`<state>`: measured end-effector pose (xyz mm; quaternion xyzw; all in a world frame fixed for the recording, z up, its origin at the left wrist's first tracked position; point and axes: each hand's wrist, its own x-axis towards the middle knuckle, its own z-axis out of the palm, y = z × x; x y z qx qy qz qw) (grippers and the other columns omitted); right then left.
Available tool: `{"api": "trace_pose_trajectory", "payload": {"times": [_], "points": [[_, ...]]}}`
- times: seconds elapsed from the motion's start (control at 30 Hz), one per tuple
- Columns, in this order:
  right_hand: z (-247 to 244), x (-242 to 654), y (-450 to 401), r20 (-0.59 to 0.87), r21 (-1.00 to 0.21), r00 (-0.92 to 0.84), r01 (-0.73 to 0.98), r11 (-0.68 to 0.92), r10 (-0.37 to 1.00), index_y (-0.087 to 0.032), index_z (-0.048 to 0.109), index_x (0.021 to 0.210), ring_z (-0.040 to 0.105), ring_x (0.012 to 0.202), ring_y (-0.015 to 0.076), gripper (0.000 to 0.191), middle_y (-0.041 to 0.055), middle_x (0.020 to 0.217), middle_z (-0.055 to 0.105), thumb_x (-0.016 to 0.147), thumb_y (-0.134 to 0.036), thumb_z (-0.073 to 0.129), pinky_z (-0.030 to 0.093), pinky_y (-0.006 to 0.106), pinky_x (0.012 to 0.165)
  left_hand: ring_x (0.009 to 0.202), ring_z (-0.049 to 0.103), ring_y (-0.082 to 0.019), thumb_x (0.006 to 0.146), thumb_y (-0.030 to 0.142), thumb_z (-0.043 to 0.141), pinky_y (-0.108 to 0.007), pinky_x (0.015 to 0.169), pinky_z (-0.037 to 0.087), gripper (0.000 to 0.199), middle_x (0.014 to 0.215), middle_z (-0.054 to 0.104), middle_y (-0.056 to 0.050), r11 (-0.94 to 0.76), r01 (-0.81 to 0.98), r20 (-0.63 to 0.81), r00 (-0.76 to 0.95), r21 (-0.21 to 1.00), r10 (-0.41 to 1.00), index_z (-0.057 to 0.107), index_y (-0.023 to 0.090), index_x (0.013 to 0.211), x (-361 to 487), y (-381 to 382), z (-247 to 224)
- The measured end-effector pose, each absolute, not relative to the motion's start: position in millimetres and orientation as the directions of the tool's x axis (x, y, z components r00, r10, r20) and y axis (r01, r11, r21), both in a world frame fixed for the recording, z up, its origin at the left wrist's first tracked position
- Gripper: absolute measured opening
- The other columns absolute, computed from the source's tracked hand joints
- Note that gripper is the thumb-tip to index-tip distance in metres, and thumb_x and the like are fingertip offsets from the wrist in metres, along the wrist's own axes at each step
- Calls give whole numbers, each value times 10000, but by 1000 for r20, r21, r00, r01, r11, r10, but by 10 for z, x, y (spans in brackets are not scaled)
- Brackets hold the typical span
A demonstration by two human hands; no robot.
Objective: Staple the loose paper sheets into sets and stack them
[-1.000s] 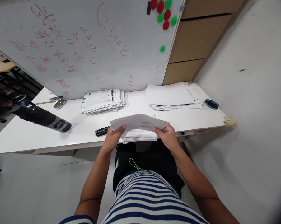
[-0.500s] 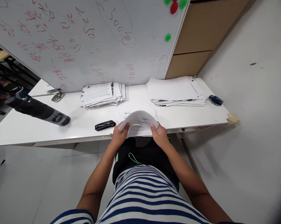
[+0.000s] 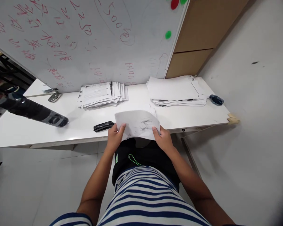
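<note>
Between my two hands is a sheaf of white paper (image 3: pixel 138 122), held over the desk's front edge, with dark scribbled marks on its upper face. My left hand (image 3: pixel 115 135) grips its left side, thumb on top and fingers underneath. At the right side my right hand (image 3: pixel 163 137) pinches it the same way. How many sheets are in the sheaf I cannot tell. Just left of my left hand lies a black stapler (image 3: pixel 103 126) on the white desk (image 3: pixel 85 130).
Paper stacks stand at the back, one left (image 3: pixel 101 95) and one right (image 3: pixel 175 89), before a whiteboard (image 3: pixel 143 47). A dark bottle (image 3: pixel 35 110) and a computer mouse (image 3: pixel 54 97) are on the left. A dark blue object (image 3: pixel 216 99) lies near the right wall.
The paper was bent up in an arch and is now flatter, its marked face showing. My left hand has shifted slightly left. The view has turned a little.
</note>
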<state>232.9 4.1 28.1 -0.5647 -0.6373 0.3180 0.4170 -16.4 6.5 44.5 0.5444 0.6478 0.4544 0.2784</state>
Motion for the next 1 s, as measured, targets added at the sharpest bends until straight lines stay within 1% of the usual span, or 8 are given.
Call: {"api": "trace_pose_trajectory", "payload": {"times": [0.13,0.23,0.3,0.4,0.57,0.7,0.83,1.0], "points": [[334,2378,30,-89,-961,-10,265,-83,996,-181,721,1099,689,1050,307,402,96,1106,754,903,-494,563,552,391,866,1194,605,-261,917,481,548,-425,1008,484,536,1285,653,-102,-64,607,288,-278,792,916,496,244,1395,-591,35,550],[279,2367,51,-220,-968,-49,137,-212,974,-161,726,1079,688,1062,315,413,107,1124,749,862,-495,615,554,402,864,1412,361,-370,790,485,708,-533,1126,339,656,1406,553,-125,-48,847,311,-141,530,940,518,252,1372,-1046,89,452],[251,2331,68,-269,-960,-75,100,-261,960,-157,731,1057,692,1052,319,413,111,1110,753,846,-498,631,557,407,850,1356,411,-395,767,486,722,-538,1067,393,674,1356,562,-160,-2,880,251,-133,474,959,521,222,1354,-1292,146,305],[261,2239,89,-298,-954,-125,85,-289,946,-162,731,1062,699,1035,309,415,109,1115,752,838,-499,638,559,401,839,1147,558,-340,845,477,622,-485,942,474,469,1166,611,-153,54,868,216,-182,493,959,577,213,1230,-1476,216,86],[303,2056,126,-314,-948,-150,103,-301,938,-161,730,1045,705,1011,302,377,109,1093,756,843,-457,616,556,400,827,1065,569,-299,860,451,604,-449,898,475,344,1087,602,-118,29,844,283,-211,536,936,567,232,1123,-1464,228,-24],[279,1930,137,-312,-947,-148,120,-296,938,-166,729,1038,706,997,289,360,98,1060,762,843,-442,605,551,387,829,1164,544,-307,859,431,604,-466,956,449,307,1137,599,-115,-19,830,282,-168,557,945,550,241,1094,-1452,195,-6],[284,1839,120,-345,-935,-191,153,-320,919,-165,728,1028,719,918,282,377,94,998,769,848,-466,590,558,372,764,1370,408,-335,861,444,594,-503,1054,392,333,1244,580,-124,-20,805,231,-147,593,962,539,249,1125,-1495,169,-6],[342,1841,76,-361,-924,-219,213,-316,907,-153,720,1048,716,939,289,384,104,1001,764,858,-447,563,556,375,776,1453,309,-326,861,439,600,-506,1120,338,335,1283,583,-112,-56,764,196,-92,642,976,549,253,1135,-1575,155,-4]]}}
